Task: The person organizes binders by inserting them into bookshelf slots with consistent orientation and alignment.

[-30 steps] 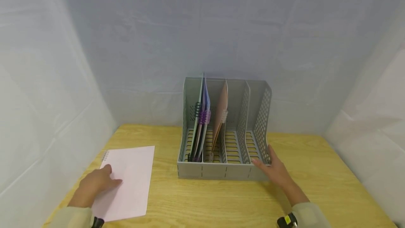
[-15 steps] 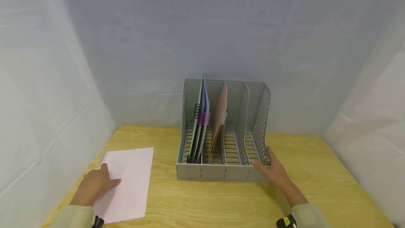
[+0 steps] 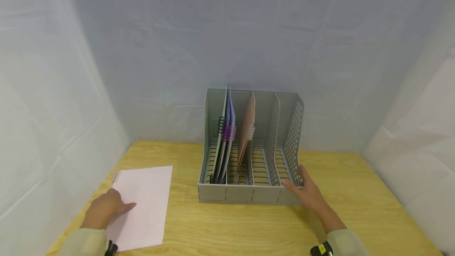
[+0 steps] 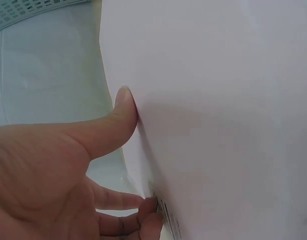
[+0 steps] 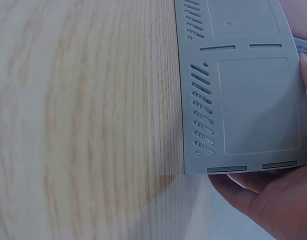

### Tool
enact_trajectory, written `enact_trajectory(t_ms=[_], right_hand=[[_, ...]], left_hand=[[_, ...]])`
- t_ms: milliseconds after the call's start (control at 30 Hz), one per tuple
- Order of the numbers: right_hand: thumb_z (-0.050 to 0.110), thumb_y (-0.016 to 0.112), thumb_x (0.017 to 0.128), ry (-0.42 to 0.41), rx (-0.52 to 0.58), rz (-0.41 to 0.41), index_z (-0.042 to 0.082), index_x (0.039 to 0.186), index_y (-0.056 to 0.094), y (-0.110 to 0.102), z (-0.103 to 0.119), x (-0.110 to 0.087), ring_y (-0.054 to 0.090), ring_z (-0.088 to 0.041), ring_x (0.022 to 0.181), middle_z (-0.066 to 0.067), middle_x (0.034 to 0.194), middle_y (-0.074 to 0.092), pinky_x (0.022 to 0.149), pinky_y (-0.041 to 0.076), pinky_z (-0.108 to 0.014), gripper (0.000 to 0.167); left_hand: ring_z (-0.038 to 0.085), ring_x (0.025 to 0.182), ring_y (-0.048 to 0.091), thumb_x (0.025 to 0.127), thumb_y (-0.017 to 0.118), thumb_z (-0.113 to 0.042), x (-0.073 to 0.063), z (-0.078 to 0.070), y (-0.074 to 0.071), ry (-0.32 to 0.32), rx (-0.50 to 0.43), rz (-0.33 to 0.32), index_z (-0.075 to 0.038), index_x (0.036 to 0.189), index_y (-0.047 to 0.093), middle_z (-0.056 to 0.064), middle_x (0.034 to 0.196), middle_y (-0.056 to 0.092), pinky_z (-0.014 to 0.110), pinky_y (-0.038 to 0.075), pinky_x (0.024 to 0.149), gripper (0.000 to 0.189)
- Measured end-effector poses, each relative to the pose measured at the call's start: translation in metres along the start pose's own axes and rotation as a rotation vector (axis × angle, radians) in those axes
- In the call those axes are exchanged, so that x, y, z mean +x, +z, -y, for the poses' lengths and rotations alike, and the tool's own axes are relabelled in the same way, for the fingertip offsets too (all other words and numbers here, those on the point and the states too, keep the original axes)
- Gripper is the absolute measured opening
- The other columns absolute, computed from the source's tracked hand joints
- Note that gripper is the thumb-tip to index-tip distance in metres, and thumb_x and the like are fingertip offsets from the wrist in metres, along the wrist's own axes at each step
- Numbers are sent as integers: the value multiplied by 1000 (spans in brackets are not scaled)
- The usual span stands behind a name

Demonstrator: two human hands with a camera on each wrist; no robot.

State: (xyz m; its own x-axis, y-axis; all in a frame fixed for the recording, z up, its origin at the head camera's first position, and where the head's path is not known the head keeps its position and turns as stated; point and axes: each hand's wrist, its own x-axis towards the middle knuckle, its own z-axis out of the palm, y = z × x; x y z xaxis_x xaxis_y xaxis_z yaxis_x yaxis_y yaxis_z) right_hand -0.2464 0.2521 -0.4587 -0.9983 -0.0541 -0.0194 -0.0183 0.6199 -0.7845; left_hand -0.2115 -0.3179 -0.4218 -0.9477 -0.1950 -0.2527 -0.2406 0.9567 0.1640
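A white spiral notebook (image 3: 149, 200) lies at the left of the table, its wire binding (image 3: 117, 176) along the left side. My left hand (image 3: 106, 208) holds it by that side, thumb over the page and fingers curled at the binding, as the left wrist view shows. A grey file organizer (image 3: 238, 193) with upright dividers stands in the middle. My right hand (image 3: 311, 194) grips its front right corner, thumb over the front rim, other fingers on the outer side. Thin ring-bound notebooks (image 3: 224, 145) lean in the leftmost slots, beside a brownish-pink notebook (image 3: 248, 123) with clear rings.
The wood-grain table (image 3: 227, 232) ends at the back against a pale sheet wall (image 3: 177, 50). More pale sheeting hangs at the left (image 3: 46, 110) and right. The two right-hand slots (image 3: 261, 165) of the organizer show their slatted floor.
My left index finger has drawn back from the page to the binding side. The right hand keeps its hold on the organizer's corner.
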Motion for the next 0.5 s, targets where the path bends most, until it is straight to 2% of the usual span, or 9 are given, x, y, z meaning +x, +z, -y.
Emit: enact_trajectory(t_ms=[133, 300, 367, 500], right_hand=[[55, 56, 93, 1, -2, -3, 3, 155, -5, 0, 0, 0, 16, -51, 140, -30, 157, 7, 110, 21, -64, 102], [55, 56, 93, 3, 0, -4, 3, 155, -4, 0, 1, -1, 18, -51, 140, -30, 157, 8, 110, 23, -63, 101], [55, 56, 93, 1, 3, -2, 2, 154, -4, 0, 1, -2, 18, -52, 139, -31, 156, 9, 110, 23, -64, 101], [54, 57, 93, -7, 16, -6, 3, 154, -4, 0, 1, -2, 17, -51, 140, -30, 157, 8, 110, 22, -63, 101]], left_hand=[[52, 91, 58, 84, 70, -48, -1, -2, 0, -23, -11, 24, 30, 105, 39, 41, 100, 53, 58, 49, 84, 87], [52, 87, 58, 81, 72, -49, -2, -2, 0, 4, 39, -44, 27, 98, 47, 38, 93, 55, 59, 48, 82, 82], [56, 90, 55, 79, 73, -51, -3, -2, 0, -14, 40, -62, 28, 102, 45, 42, 95, 53, 61, 48, 82, 87], [60, 99, 51, 77, 73, -58, -3, -2, 0, -84, 16, -52, 30, 113, 34, 49, 102, 47, 62, 47, 83, 103]])
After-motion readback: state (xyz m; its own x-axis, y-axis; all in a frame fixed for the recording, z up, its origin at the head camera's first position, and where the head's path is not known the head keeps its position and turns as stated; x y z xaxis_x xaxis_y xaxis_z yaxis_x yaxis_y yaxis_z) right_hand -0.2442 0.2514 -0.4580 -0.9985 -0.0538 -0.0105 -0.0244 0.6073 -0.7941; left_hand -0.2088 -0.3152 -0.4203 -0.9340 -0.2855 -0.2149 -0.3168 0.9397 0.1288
